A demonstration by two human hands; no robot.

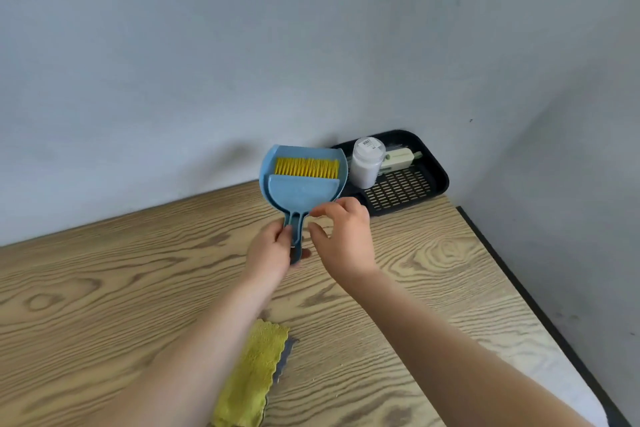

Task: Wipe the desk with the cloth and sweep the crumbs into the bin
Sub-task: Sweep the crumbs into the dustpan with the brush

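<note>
A small blue dustpan [273,170] is held up above the wooden desk [104,295], with a blue brush [304,189] with yellow bristles nested inside it. My left hand [272,248] grips the two stacked handles from the left. My right hand [343,229] hovers just right of the handles, thumb and fingers apart, touching or nearly touching the brush's edge. A folded yellow-green cloth [252,378] with a grey underside lies on the desk near me, partly hidden by my left forearm. No bin or crumbs are visible.
A black slotted tray [405,189] sits in the far right corner against the grey wall, holding a white jar [366,165] and a pale green tool [400,159]. The desk's dark right edge [526,291] runs along the side wall.
</note>
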